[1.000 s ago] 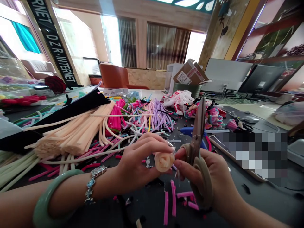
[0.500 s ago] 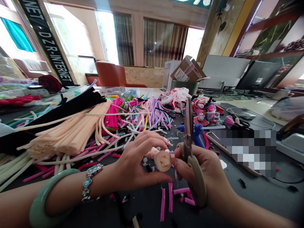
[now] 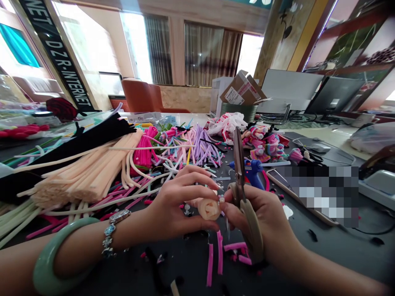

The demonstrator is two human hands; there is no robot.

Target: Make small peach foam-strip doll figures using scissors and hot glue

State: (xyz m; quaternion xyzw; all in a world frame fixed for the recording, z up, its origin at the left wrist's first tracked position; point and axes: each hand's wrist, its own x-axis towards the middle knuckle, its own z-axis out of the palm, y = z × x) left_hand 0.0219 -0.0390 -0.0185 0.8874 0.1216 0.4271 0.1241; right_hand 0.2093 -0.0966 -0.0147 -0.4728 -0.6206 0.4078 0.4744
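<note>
Dark table (image 3: 324, 246) | left hand (image 3: 173, 211) pinches peach coil (image 3: 209, 209) | right hand (image 3: 262, 222) holds scissors (image 3: 242, 193) upright

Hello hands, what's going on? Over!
Left hand pinches peach rolled piece. Right hand touches it, holds scissors, blades up. Pink offcuts lie below.

Glue gun (image 3: 253, 172) behind scissors (image 3: 243, 197)

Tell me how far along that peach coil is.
Done: a peach coil is already wound into a tight round roll, and cut pink bits lie below it on the table. In hand: the left hand pinches the coil; the right hand touches it while holding scissors, blades up. Left: peach stems and the other colours remain unused.
</note>
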